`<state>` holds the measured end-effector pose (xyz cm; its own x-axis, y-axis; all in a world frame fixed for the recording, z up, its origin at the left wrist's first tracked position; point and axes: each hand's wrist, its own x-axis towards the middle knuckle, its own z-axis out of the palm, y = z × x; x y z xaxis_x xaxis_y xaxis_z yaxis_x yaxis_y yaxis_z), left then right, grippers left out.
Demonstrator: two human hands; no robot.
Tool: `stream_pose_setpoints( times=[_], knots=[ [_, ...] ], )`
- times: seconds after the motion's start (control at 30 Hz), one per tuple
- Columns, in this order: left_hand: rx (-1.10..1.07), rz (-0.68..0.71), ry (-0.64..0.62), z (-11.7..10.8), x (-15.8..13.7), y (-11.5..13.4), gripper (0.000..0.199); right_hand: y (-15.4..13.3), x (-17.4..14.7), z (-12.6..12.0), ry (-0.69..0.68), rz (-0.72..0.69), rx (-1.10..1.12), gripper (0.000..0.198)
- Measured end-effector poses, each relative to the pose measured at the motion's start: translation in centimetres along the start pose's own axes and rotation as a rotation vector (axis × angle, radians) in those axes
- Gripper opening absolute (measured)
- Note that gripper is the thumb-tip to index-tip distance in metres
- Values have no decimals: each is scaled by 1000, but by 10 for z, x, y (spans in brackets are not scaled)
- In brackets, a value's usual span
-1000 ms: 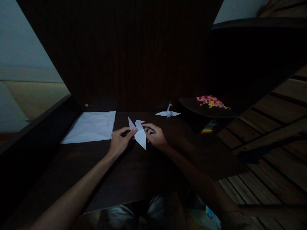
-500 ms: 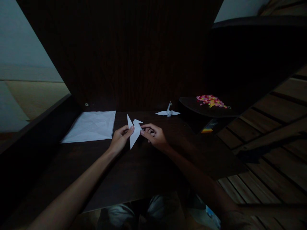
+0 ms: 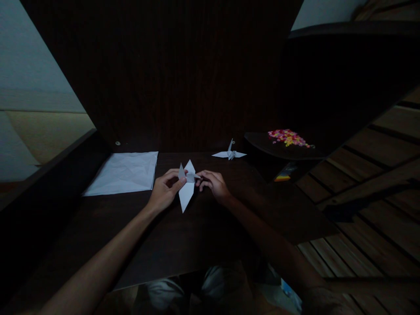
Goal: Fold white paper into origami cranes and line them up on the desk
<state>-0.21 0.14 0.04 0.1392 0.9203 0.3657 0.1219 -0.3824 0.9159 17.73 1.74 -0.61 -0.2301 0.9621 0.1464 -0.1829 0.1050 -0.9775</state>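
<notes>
A white folded paper crane (image 3: 187, 189) is held above the dark desk, its wings spread apart, one pointing away and one toward me. My left hand (image 3: 166, 188) pinches it from the left, thumb on top near the upright pointed end. On the other side, my right hand (image 3: 215, 184) has its fingertips closed at the narrow right-hand point of the crane; its lower fingers are curled. Farther back, a second paper crane (image 3: 231, 154) stands on the desk with its wings out.
A stack of white paper sheets (image 3: 123, 173) lies at the desk's left. Small pink, red and yellow pieces (image 3: 290, 138) are heaped on a rounded shelf (image 3: 259, 142) at the right. Under that shelf is a yellow-edged object (image 3: 282, 178). A dark upright panel (image 3: 197, 78) rises behind the desk.
The crane's wings have opened out from the folded side-on shape, and it has turned so its top faces me. My right hand has shifted to its right-hand point; my left keeps its hold.
</notes>
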Motion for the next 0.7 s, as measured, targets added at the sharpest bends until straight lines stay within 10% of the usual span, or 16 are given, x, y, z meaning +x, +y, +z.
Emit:
stream_pose_setpoints(
  times=[0.43,0.7],
  knots=[
    [-24,15,-102,0,-2,4,25,4,0,2,-64,211,138,38],
    [-69,-249,1,5,-2,0,49,4,1,-2,32,156,51,31]
  ],
)
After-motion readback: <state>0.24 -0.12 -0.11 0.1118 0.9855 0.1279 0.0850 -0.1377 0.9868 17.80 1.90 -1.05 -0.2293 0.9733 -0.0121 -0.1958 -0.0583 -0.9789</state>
